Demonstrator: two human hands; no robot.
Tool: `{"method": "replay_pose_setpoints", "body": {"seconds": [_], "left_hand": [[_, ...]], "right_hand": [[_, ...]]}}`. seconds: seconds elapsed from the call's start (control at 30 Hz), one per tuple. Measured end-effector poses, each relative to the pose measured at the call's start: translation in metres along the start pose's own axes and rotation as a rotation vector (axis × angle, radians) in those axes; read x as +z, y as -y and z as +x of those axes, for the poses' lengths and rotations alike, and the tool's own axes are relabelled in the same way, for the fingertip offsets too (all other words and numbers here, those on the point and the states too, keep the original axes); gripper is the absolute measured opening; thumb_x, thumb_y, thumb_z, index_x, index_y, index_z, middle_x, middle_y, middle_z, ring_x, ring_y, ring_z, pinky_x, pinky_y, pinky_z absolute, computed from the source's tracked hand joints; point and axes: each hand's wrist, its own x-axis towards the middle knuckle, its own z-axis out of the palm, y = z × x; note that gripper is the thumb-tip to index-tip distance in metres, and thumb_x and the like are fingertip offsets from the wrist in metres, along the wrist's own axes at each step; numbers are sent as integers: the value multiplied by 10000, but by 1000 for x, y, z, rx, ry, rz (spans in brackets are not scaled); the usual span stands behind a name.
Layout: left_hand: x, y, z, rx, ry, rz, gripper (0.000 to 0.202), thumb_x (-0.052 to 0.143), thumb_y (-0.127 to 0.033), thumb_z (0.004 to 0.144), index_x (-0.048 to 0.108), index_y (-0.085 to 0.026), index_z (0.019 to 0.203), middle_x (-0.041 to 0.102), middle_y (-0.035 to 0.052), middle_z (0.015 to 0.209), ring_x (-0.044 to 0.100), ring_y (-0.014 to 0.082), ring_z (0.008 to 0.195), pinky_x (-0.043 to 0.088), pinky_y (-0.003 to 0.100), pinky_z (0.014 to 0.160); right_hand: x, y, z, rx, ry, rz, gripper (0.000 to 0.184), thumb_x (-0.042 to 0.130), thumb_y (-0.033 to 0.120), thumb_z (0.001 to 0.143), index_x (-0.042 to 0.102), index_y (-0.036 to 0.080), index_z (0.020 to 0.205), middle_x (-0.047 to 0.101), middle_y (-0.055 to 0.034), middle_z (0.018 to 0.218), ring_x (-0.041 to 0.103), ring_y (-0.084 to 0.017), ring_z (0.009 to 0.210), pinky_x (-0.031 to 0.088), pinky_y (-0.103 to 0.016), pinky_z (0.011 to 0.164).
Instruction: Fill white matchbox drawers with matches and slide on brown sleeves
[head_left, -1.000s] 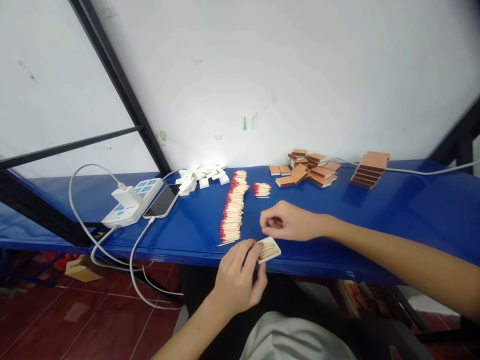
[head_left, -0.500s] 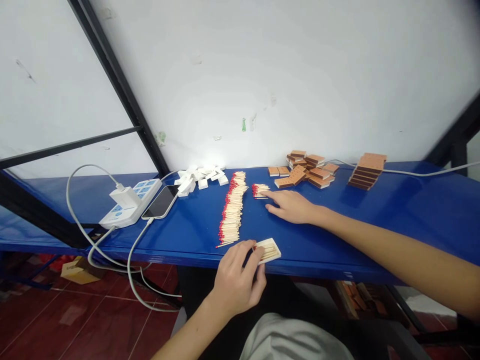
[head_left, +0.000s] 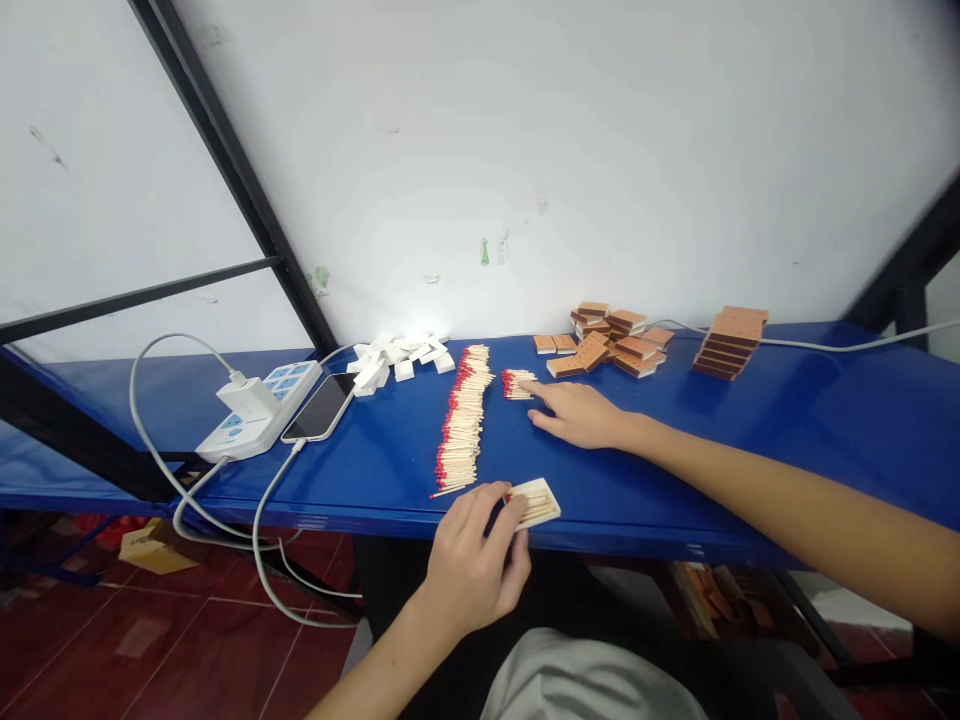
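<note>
My left hand (head_left: pixel 480 555) grips the left end of a small white matchbox tray (head_left: pixel 553 508) at the table's front edge. Several matches (head_left: pixel 534 508) lie lengthwise in that tray, their left ends partly under my fingers. Farther back, my right hand (head_left: pixel 581 413) rests with its index fingertip on a small pile of red-tipped matches (head_left: pixel 516 385). Its thumb is apart from the index finger, and I see nothing held. To the left of both hands runs a long row of matches (head_left: pixel 463 430), red heads facing left.
White matchbox trays (head_left: pixel 403 355) lie heaped at the back. Brown matchbox sleeves (head_left: pixel 600 345) are piled back right, with a stack of matchboxes (head_left: pixel 730 343) beyond. A phone (head_left: pixel 321 407), a power strip (head_left: pixel 259 412) and white cables stand left on the blue table (head_left: pixel 757 430).
</note>
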Motion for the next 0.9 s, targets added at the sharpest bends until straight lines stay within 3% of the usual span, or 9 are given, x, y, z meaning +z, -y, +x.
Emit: {"method": "replay_pose_setpoints", "body": {"seconds": [0.33,0.6,0.77,0.9], "left_hand": [[0,1,0,4,-1,-5,294,531,-122,873,604,-109,1158,638,167,1135,617,265,1031,545,391,880],[1,0,0,5,-2,-5,293,528,-123,874,602,-115,1158,638,164,1134,615,262,1026,543,390,878],[2,1,0,8,-6,-3,294,533,-121,874,601,-108,1160,634,167,1135,611,267,1029,542,396,879],[1,0,0,8,-9,-1,288,534,-121,870,605,-111,1148,638,165,1135,614,264,1021,545,393,876]], "right_hand": [[-1,1,-2,-47,-26,7,440,438,374,969,556,201,1355,722,-105,1030,667,-258,917,398,-302,708],[-1,2,-4,-44,-47,66,439,480,332,951,535,203,1367,713,-77,943,646,-218,814,372,-283,684],[-1,0,0,4,-68,108,568,488,368,954,384,219,1492,701,-54,885,627,-203,749,356,-265,634],[2,-3,8,12,-70,95,526,483,426,961,452,225,1446,708,-62,892,633,-211,763,357,-270,626]]}}
